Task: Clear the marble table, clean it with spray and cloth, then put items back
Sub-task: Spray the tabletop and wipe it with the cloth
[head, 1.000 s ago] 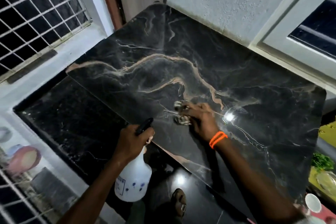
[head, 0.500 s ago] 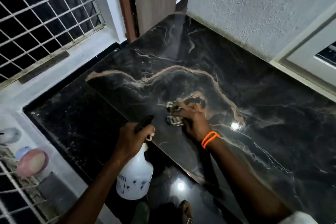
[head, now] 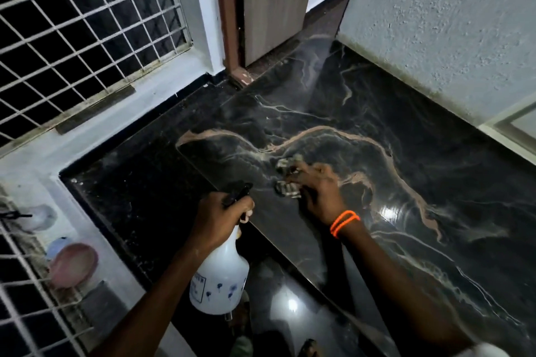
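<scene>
The black marble table with tan veins fills the middle and right of the view, bare of items. My right hand, with an orange band at the wrist, presses a crumpled checked cloth flat on the marble near the table's left front edge. My left hand grips the black trigger head of a white spray bottle, which hangs just off the table's front edge, over the dark floor. Most of the cloth is hidden under my fingers.
A barred window and a white ledge lie to the left. A wooden door stands behind the table's far corner, a rough white wall along its back. Pink and blue bowls sit at the lower left. Dark glossy floor below.
My right hand has wiped the cloth leftward across the marble toward the table's left end. The view has swung left with it. My left hand keeps the bottle in the same hold.
</scene>
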